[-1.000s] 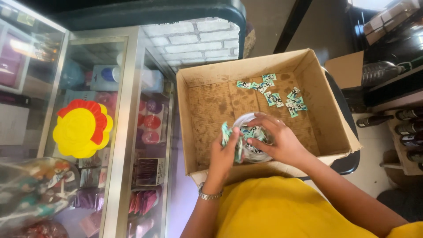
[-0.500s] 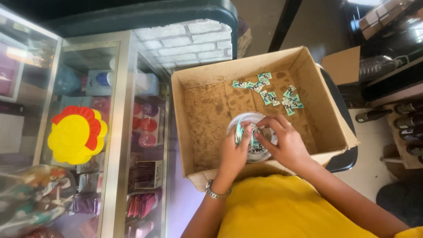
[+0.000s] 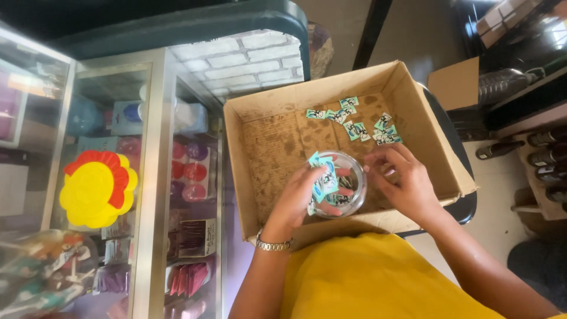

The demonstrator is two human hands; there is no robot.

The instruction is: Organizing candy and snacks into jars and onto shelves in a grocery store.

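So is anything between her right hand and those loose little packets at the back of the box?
Nothing visible. The right hand sits just in front of the loose packets on the bare floor of the cardboard box, beside the glass bowl.

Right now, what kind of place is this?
Probably a small shop: a glass display case stocked with packaged goods, bottles racked at right, and a cardboard box of small sachets.

Small teal packets [image 3: 354, 124] lie scattered in the cardboard box [image 3: 413, 118].

Both hands [image 3: 354, 192] forward, fingers [image 3: 378, 160] curled
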